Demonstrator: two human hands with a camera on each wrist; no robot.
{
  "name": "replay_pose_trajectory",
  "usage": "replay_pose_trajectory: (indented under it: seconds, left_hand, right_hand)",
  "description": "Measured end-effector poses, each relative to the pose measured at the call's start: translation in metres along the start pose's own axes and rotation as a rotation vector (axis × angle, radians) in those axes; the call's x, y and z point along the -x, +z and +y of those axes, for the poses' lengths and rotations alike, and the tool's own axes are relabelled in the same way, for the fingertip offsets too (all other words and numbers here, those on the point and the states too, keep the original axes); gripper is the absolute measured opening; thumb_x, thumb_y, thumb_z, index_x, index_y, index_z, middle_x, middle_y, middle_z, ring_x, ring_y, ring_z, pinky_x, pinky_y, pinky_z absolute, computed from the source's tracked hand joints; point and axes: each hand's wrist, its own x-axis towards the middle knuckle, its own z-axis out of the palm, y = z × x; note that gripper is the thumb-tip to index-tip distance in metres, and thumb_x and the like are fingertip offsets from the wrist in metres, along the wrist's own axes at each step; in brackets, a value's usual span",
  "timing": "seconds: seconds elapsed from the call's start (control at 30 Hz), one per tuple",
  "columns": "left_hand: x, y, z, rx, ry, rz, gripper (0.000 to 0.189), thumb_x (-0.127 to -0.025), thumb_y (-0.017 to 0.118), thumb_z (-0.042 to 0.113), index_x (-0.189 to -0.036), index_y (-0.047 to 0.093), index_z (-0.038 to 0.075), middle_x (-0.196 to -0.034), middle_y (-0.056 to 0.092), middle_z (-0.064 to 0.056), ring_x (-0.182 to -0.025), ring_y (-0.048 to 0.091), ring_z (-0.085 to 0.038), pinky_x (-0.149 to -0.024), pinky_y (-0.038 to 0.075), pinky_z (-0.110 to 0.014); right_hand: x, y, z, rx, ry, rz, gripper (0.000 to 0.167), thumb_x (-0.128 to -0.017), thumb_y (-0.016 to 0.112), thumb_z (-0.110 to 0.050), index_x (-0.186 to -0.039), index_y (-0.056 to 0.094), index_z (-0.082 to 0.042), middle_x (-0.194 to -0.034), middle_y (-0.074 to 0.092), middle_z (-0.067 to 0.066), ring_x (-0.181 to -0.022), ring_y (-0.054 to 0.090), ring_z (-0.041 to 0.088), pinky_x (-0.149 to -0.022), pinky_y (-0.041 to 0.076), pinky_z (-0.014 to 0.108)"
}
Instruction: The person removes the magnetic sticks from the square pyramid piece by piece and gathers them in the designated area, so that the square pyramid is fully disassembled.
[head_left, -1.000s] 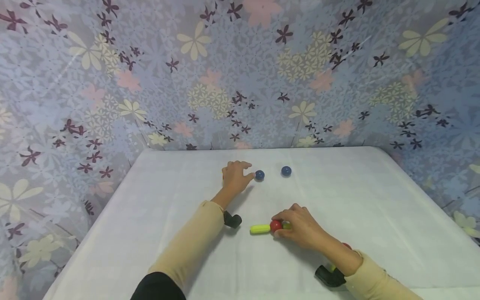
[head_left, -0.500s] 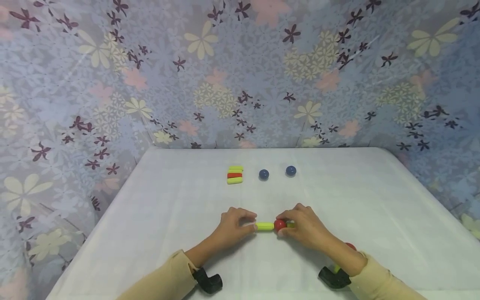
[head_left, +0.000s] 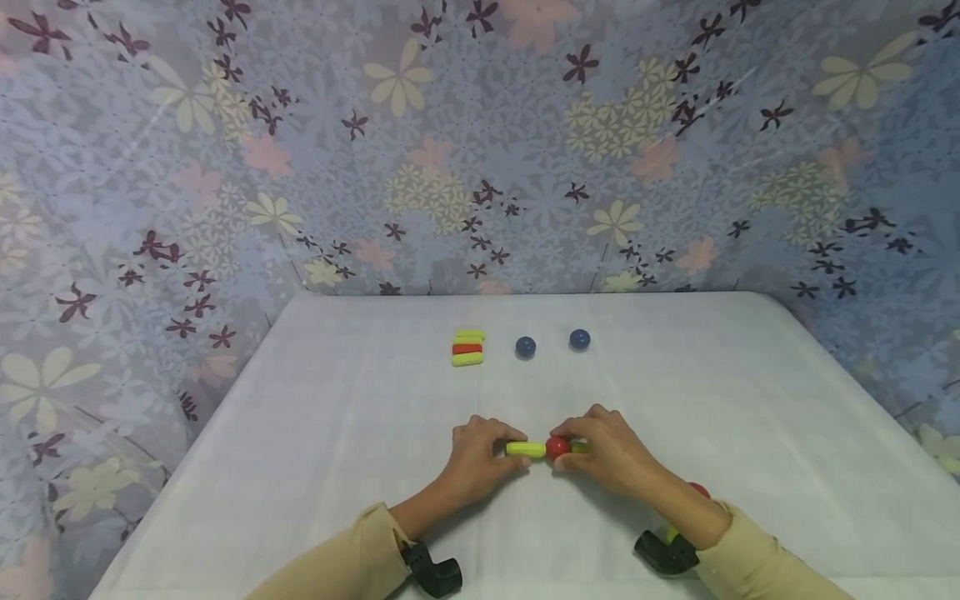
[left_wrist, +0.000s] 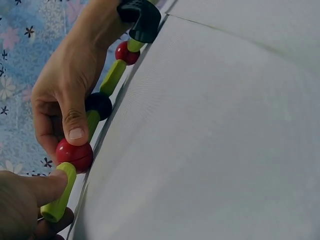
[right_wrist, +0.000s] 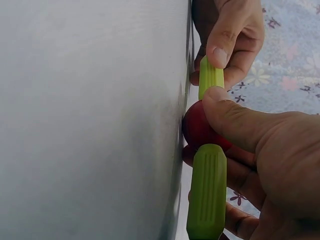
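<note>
A yellow-green ribbed rod point(head_left: 525, 449) meets a red ball point(head_left: 557, 448) near the front of the white table point(head_left: 315, 450). My left hand point(head_left: 480, 457) pinches that rod between thumb and fingers. The red ball is gripped by my right hand point(head_left: 611, 450). Behind the ball, the chain continues in the left wrist view with a dark blue ball point(left_wrist: 99, 106), another yellow-green rod point(left_wrist: 113, 78) and a second red ball point(left_wrist: 127, 53). In the right wrist view, a yellow-green rod point(right_wrist: 206, 192) shows on the near side of the red ball. My right hand and wrist partly cover this chain in the head view.
Toward the back lie several short yellow-green rods point(head_left: 467, 360) and a red rod point(head_left: 467, 349), side by side. Two blue balls point(head_left: 526, 347) rest to their right. A floral cloth point(head_left: 480, 150) hangs behind the table. Black wrist mounts point(head_left: 435, 575) sit at both cuffs.
My left hand has come back from the far rods to the near rod, then slid slightly right and pinched it. My right hand has kept hold of the red ball in about the same place.
</note>
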Motion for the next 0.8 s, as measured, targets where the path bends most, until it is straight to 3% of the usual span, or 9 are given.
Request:
replay_pose_trajectory:
  seconds: [0.23,0.37,0.47,0.63,0.8]
  left_hand:
    - [-0.001,0.0,-0.002,0.008,-0.003,0.007,0.02,-0.079,0.074,0.025,-0.097,0.074,0.018,-0.093,0.071,0.005,-0.09,0.048,-0.01,-0.087,0.028,-0.038]
    - [-0.001,-0.003,-0.007,0.057,-0.015,-0.006,0.019,-0.08,0.073,0.027,-0.097,0.074,0.019,-0.093,0.07,0.006,-0.09,0.049,-0.009,-0.087,0.03,-0.035]
    - [0.0,-0.012,-0.013,0.11,-0.029,0.024,0.018,-0.081,0.072,0.026,-0.098,0.073,0.019,-0.093,0.069,0.006,-0.088,0.05,-0.011,-0.082,0.035,-0.029]
    - [-0.004,-0.034,-0.032,0.12,-0.096,0.101,0.02,-0.083,0.071,0.025,-0.101,0.072,0.018,-0.096,0.069,0.002,-0.09,0.053,-0.015,-0.079,0.039,-0.028]
    - [-0.031,-0.062,-0.068,0.063,-0.224,0.193,0.023,-0.084,0.07,0.026,-0.105,0.071,0.018,-0.106,0.067,-0.002,-0.105,0.052,-0.022,-0.093,0.038,-0.043]
  right_hand:
    - [-0.001,0.0,0.0,0.007,-0.008,-0.006,0.036,-0.069,0.08,-0.034,-0.101,0.071,-0.021,-0.084,0.066,-0.015,-0.08,0.044,0.007,-0.07,0.031,0.026]
    - [-0.001,0.0,-0.001,0.008,-0.008,-0.017,0.036,-0.069,0.08,-0.034,-0.102,0.071,-0.021,-0.086,0.067,-0.015,-0.08,0.043,0.007,-0.071,0.032,0.026]
    - [-0.001,-0.001,-0.002,0.013,-0.007,-0.025,0.036,-0.069,0.08,-0.034,-0.102,0.071,-0.021,-0.087,0.067,-0.013,-0.081,0.043,0.007,-0.071,0.032,0.026]
    - [0.0,-0.002,-0.001,0.026,-0.02,-0.019,0.037,-0.07,0.08,-0.034,-0.103,0.071,-0.021,-0.088,0.066,-0.013,-0.081,0.043,0.006,-0.071,0.033,0.025]
    - [0.001,0.0,0.001,0.009,-0.055,-0.007,0.037,-0.069,0.08,-0.033,-0.102,0.071,-0.019,-0.088,0.069,-0.013,-0.081,0.044,0.006,-0.073,0.033,0.026]
